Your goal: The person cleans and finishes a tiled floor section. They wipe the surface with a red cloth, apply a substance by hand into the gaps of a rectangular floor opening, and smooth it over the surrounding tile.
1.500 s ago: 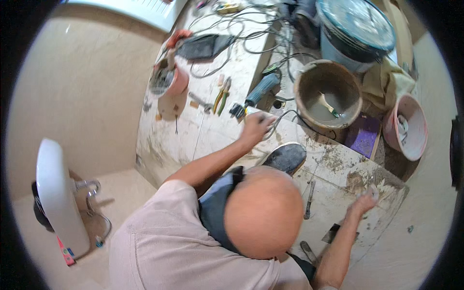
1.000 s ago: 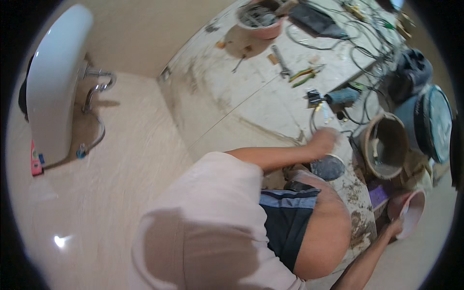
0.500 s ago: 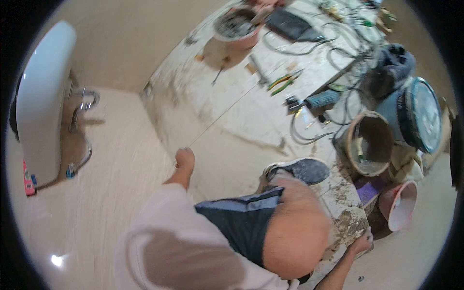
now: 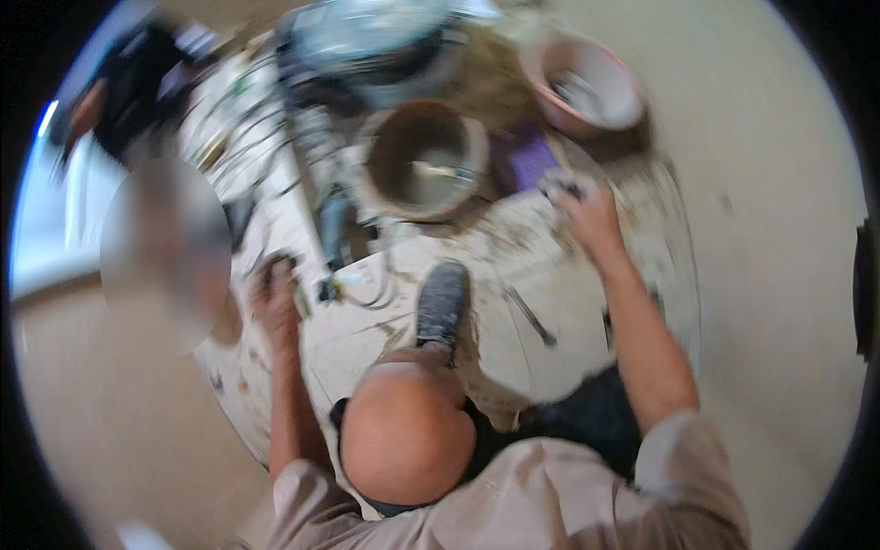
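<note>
My left hand (image 4: 275,301) is low over the dusty tiled floor, its fingers curled and smeared by motion. Beside it shows a greenish strip, perhaps a pliers handle (image 4: 301,299). My right hand (image 4: 587,218) is closed, with a small grey and dark thing (image 4: 562,186) at its fingertips that is too blurred to name. It is just in front of a purple flat piece (image 4: 530,163). Left of that stands a brown, dirty bucket (image 4: 374,179) with some liquid and a light-handled brush (image 4: 445,170) in it.
A blue corded power tool (image 4: 335,225) lies left of the bucket. Behind are a large lidded blue pail (image 4: 367,41) and a pink tub (image 4: 632,101). A slim dark tool (image 4: 532,316) lies near my shoe (image 4: 443,307). Another person (image 4: 142,92) is at the far left.
The view has swung right, toward the buckets. My left hand has left the pale tile edge and reached the floor near the tools. My right hand has moved forward beside the purple piece.
</note>
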`<state>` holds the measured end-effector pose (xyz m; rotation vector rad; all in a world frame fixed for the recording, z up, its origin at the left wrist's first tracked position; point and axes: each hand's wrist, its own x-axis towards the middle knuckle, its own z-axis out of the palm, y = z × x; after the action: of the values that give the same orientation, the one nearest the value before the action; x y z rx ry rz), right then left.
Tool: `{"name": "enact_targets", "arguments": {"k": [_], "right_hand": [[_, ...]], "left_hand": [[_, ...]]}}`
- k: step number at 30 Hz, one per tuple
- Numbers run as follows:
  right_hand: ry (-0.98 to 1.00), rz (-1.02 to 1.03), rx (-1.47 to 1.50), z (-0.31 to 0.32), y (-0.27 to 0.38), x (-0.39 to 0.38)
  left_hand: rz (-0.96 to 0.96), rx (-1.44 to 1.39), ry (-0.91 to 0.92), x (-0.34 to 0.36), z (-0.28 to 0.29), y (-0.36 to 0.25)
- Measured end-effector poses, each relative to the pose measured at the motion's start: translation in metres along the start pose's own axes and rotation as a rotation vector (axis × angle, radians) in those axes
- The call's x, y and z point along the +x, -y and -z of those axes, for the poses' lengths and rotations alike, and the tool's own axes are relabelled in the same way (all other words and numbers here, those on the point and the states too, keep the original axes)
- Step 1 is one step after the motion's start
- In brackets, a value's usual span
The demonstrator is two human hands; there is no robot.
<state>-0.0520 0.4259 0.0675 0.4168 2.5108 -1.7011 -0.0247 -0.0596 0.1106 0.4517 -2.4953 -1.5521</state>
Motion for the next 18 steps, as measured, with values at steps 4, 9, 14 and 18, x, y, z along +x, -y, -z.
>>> {"name": "enact_targets", "arguments": {"k": [4,9,14,18], "right_hand": [[-0.319,-0.179,-0.162,0.166,-0.050,-0.042],[-0.770,-0.440,-0.403,0.317,-0.082,-0.214],[-0.828,-0.954,-0.126,0.279,-0.059,-0.428],[-1.109,-1.010,0.121,0.155,-0.069,-0.534]], "left_hand": [[-0.211,-0.001,0.102,0.035,-0.040,-0.076],[-0.448,-0.102,0.471,0.124,-0.176,-0.161],[-0.464,-0.047,0.919,0.102,-0.361,-0.269],[-0.643,-0.036,1.299,-0.013,-0.446,-0.317]]}}
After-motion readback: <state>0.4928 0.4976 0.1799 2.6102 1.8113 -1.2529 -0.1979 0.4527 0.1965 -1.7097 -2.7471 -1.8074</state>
